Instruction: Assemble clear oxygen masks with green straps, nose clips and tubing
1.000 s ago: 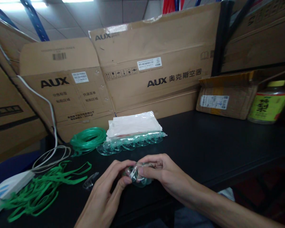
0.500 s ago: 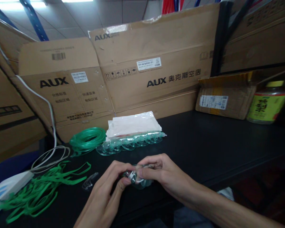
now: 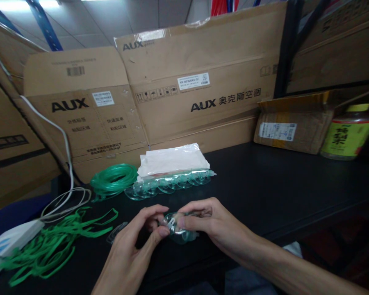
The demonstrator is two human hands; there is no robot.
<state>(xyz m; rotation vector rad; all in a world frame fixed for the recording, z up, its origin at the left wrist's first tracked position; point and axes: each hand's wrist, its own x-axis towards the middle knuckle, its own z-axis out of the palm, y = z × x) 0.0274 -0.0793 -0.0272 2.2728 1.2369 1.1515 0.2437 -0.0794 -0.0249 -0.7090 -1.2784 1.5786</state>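
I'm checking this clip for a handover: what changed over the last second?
Little. The left hand has loosened its fingers slightly, so a dark gap shows inside its curl, yet its fingertips still pinch the clear plastic mask. The right hand keeps its grip on it in the same place. Nothing was let go. The green straps, green tubing coil and bagged masks lie as before.

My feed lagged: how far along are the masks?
No finished pile is plain to see. In hand: left hand and right hand pinch one clear mask at its white clip. Seemingly left: the mask row, tube coil and green straps lie untouched.
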